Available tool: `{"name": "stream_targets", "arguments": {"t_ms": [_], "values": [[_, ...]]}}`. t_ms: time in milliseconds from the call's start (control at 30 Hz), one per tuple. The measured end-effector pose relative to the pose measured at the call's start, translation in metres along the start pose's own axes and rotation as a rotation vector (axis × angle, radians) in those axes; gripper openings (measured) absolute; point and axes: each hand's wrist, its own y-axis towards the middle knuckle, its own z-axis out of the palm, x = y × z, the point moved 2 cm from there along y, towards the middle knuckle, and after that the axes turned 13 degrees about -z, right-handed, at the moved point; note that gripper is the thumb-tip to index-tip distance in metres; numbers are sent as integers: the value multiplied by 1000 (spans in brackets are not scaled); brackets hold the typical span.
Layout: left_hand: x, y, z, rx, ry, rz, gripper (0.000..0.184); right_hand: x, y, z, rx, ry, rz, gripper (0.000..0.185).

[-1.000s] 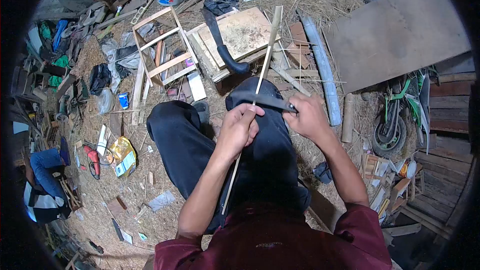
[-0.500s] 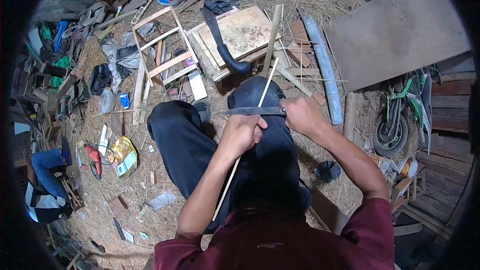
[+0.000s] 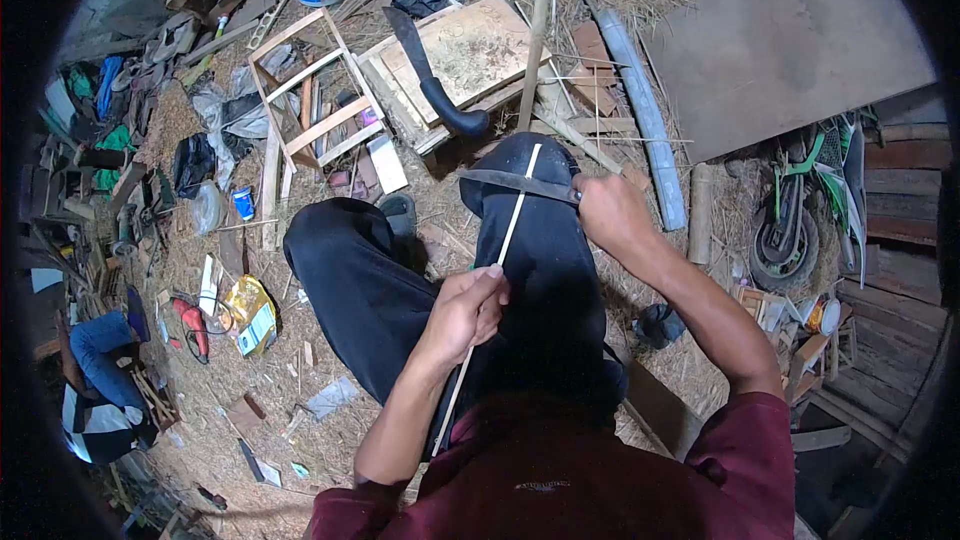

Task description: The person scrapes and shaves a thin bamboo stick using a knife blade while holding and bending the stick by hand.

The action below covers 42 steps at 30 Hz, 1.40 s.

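Note:
A thin pale strip of wood or bamboo (image 3: 512, 225) runs slantwise across my thigh, from the knee towards my lap. My left hand (image 3: 466, 316) is closed round the strip near its middle. In my right hand (image 3: 614, 214) is a knife, its handle hidden by the fingers. The dark knife blade (image 3: 500, 179) points left and lies across the strip near its far end, over my knee (image 3: 530, 160). A gap along the strip separates the blade from my left hand.
Ahead, a machete (image 3: 412, 50) with a black handle lies on a wooden board (image 3: 485, 50). Left of it leans a wooden frame (image 3: 337, 120). A red power tool (image 3: 190, 328) rests on the littered floor; a large flat panel (image 3: 800, 45) stands at the right. Another person's jeans-clad leg (image 3: 105, 350) shows far left.
My left hand has moved back towards my body, away from the blade. The knife has shifted towards the knee and now tilts slightly. The strip's far end sits a little nearer to me.

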Motion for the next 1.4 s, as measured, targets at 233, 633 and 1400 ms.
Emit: {"name": "stream_targets", "arguments": {"t_ms": [233,633,1400], "values": [[-50,25,17,-20,51,-53,34,7,-3,-14,86,-31,-189,13],[-28,17,9,60,-109,-18,39,20,1,-9,54,-48,-60,16],[-43,12,14,-114,193,87,31,35,-33,-28,-175,129,-416,63]]}}
